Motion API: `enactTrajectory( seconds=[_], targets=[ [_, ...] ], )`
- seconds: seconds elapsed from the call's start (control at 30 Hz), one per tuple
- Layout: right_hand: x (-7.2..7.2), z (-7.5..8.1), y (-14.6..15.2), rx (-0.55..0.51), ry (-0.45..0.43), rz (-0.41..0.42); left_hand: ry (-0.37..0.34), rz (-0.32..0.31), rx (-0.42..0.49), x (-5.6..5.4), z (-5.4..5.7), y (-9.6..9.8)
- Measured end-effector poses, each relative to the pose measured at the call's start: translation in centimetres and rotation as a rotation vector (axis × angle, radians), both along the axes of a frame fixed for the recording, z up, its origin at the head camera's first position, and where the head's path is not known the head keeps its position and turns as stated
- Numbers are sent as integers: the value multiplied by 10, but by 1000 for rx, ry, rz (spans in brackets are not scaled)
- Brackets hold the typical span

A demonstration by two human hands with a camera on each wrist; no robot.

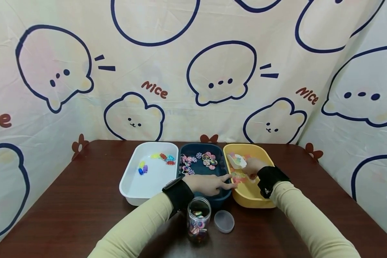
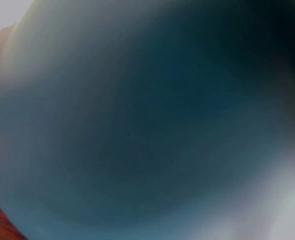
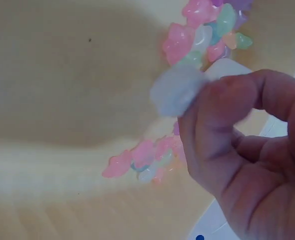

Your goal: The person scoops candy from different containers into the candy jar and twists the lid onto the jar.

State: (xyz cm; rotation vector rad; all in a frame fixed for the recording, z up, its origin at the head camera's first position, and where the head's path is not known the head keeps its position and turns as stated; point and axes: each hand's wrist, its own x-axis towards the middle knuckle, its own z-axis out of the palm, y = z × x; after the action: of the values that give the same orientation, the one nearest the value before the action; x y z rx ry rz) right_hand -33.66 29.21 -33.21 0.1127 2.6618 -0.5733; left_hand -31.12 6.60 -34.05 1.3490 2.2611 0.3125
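My right hand (image 1: 254,167) is inside the yellow tub (image 1: 253,201), pinching the handle of a small white scoop (image 1: 236,162). In the right wrist view, thumb and finger grip the whitish handle end (image 3: 177,92). Pastel pieces shaped like little stars or flowers (image 3: 142,154) lie in the tub around the scoop. My left hand (image 1: 208,184) reaches across the dark blue tub (image 1: 193,146), two fingers stretched out to the yellow tub's left rim. Whether they touch the rim is hard to tell. Blurred blue fills most of the left wrist view.
Left of the blue tub stands a white tub (image 1: 154,186) with several colourful wrapped-looking pieces. The blue tub holds swirl-patterned candy-like pieces (image 1: 209,160). Near my left forearm stand an open clear jar (image 1: 198,224), partly filled, and its round lid (image 1: 224,221) on the brown table (image 1: 93,197).
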Motion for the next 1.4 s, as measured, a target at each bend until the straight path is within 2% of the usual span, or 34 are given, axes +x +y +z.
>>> enactTrajectory(
  seconds=[0.3,0.63,0.73,0.9,0.97,1.07,1.17,1.4],
  targets=[
    [-5,-10,4,19,-9,-41,-5,9,3,1,1,1],
    [-7,-12,9,-24,-21,-69,-19,20,15,2,0,1],
    [-2,-8,9,-48,-21,-69,-19,19,18,4,1,0],
    [6,-1,8,-112,-19,-136,-21,0,25,5,2,-4],
    [8,2,9,-118,14,-125,-26,1,20,6,2,-6],
    [11,9,13,-94,95,-40,-3,-18,13,6,1,-8],
    [15,16,17,-92,156,-17,18,-31,13,6,0,-9],
    [25,33,18,-61,181,-27,70,-25,54,6,-4,-15]
  ],
)
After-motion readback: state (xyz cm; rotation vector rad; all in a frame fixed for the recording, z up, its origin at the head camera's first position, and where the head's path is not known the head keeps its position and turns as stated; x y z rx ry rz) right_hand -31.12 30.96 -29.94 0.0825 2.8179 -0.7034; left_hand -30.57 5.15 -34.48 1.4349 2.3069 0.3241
